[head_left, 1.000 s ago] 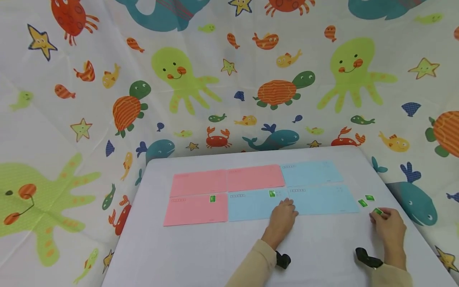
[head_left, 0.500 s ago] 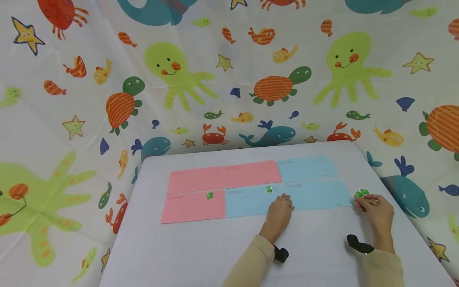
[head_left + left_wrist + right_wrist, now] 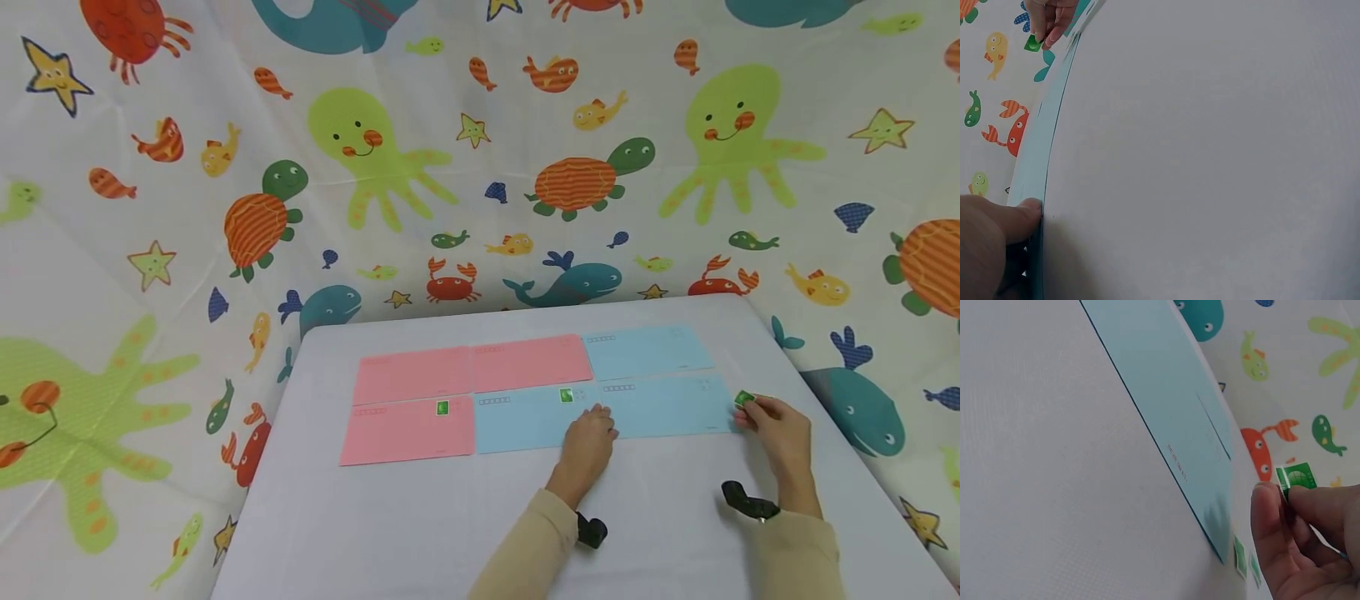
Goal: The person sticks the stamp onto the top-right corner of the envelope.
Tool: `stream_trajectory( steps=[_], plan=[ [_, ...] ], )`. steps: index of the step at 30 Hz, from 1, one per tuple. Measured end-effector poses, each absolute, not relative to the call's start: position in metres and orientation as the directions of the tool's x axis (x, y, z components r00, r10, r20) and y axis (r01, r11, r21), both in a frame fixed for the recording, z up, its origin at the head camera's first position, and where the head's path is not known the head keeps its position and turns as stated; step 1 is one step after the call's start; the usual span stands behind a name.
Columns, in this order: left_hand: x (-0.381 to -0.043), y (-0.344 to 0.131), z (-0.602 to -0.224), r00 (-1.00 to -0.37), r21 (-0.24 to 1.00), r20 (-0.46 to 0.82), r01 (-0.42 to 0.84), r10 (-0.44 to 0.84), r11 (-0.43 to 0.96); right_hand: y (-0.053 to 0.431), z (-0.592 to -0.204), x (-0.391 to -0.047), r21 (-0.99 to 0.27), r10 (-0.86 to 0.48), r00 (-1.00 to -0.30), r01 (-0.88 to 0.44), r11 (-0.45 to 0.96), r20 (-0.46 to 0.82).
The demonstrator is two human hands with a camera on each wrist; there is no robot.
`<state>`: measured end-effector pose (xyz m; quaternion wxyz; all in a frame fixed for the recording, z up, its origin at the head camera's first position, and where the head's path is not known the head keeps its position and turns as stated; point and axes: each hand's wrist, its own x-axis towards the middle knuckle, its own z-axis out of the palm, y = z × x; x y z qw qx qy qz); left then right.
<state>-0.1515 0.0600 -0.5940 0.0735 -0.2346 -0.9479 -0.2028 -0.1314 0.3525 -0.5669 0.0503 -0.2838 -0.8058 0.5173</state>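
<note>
My right hand (image 3: 780, 435) pinches a small green postage stamp (image 3: 744, 397) between thumb and fingertips, just off the right end of the front right blue envelope (image 3: 667, 408). The right wrist view shows that stamp (image 3: 1299, 475) held up, with two more stamps (image 3: 1239, 556) lying on the table below the hand. With its fingertips my left hand (image 3: 587, 446) rests where the front middle blue envelope (image 3: 517, 432) meets the right one; its thumb (image 3: 1022, 219) lies at the envelope edge. The middle envelope bears a green stamp (image 3: 566, 395) near its upper right corner.
A front pink envelope (image 3: 405, 437) at the left carries a stamp (image 3: 442, 407). Behind stand two pink envelopes (image 3: 412, 375) and a blue one (image 3: 648, 354) in a row. The white table (image 3: 375, 533) ends against a sea-animal curtain (image 3: 480, 167).
My right hand has moved left and away from me with the pinched stamp, past the loose stamps to the envelope's right end. The left hand stays in place; the head view has shifted slightly.
</note>
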Motion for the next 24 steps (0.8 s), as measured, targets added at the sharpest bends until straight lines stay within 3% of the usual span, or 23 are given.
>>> stream_trajectory(
  steps=[13,24],
  plan=[
    [-0.150,0.060,-0.597,-0.888,0.381,0.219,0.459,0.403,0.803,0.345,-0.562,-0.160,-0.861,0.499,-0.838,0.407,0.305,-0.220],
    [-0.152,0.059,-0.596,-0.898,0.400,0.192,0.441,0.397,0.804,0.340,-0.562,-0.174,-0.808,0.483,-0.846,0.440,0.393,-0.226]
  ],
)
